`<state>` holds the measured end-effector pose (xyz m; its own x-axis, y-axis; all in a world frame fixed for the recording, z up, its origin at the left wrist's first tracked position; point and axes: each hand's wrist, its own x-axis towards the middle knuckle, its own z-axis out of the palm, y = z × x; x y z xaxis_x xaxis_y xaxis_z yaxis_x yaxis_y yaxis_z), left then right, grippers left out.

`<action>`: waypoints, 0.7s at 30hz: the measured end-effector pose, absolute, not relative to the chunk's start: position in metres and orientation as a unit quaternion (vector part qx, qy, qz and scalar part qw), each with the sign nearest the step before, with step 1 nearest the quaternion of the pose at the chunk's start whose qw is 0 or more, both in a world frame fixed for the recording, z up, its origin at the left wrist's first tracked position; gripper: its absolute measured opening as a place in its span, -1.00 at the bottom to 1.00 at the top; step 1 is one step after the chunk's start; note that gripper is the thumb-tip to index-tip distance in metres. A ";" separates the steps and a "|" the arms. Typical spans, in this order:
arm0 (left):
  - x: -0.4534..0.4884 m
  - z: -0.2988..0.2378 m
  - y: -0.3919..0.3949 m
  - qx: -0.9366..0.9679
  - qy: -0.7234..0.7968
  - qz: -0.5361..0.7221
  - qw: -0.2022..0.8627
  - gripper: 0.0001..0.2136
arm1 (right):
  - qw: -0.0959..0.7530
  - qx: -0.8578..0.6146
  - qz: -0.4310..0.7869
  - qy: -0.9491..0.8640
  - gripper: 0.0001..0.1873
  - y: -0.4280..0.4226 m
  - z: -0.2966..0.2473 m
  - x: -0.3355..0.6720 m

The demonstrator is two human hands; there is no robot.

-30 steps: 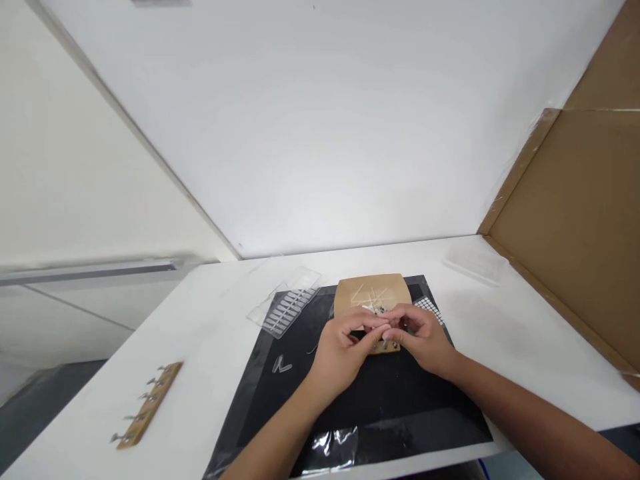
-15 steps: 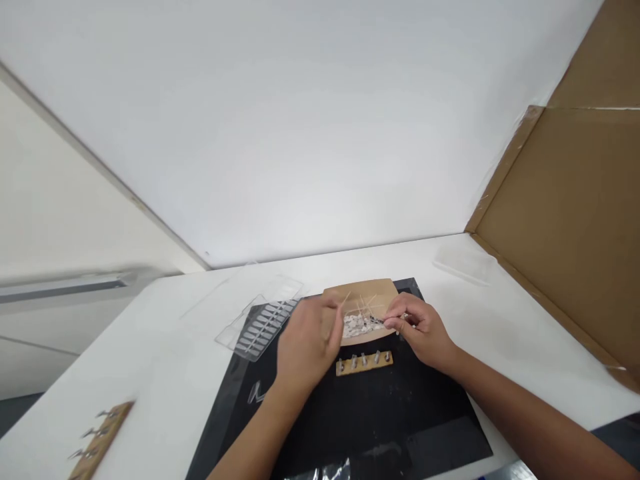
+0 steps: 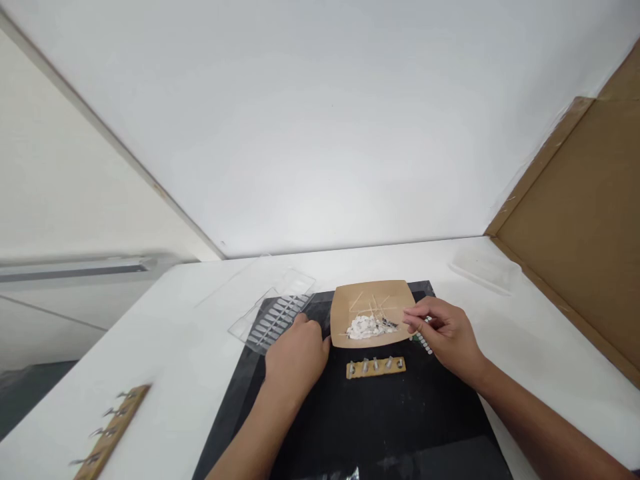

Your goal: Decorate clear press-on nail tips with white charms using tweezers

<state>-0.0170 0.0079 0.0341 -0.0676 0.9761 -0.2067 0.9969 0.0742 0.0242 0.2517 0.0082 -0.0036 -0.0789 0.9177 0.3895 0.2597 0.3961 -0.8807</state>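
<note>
Five small clear pieces (image 3: 377, 364) top a flat golden-brown strip (image 3: 383, 368) near our shallow brown card tray (image 3: 340, 310). Our right hand (image 3: 443, 330) pinches thumb to finger by its right rim, contents unclear; our left hand (image 3: 297, 353) curls beside it, grip hidden. Fingertip picking seems underway; next calls for delicacy.

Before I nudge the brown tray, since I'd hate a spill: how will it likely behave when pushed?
The tray looks like thin card, so probably light and bendy. Its white scraps and sticks seem loose, so may slide. Wide and low, it seems unlikely to tip.
</note>
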 end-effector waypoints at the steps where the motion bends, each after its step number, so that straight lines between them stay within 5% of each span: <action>1: -0.019 0.033 0.009 0.680 0.726 -0.060 0.083 -0.71 | 0.509 -0.445 0.309 -0.669 -0.81 0.008 -0.003 0.252; 12: -0.039 0.037 0.019 0.649 0.753 -0.027 0.103 -0.78 | 0.474 -0.471 0.233 -0.707 -0.81 0.008 -0.007 0.253; 21: -0.031 0.047 0.008 0.651 0.740 0.148 -0.082 -0.78 | 0.440 -0.452 0.173 -0.757 -0.80 0.011 -0.008 0.253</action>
<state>-0.0313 0.0077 0.0467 -0.1379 0.9393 0.3141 0.9878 0.1075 0.1125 0.2529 0.0105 -0.0083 -0.2048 0.8360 0.5091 0.5322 0.5317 -0.6588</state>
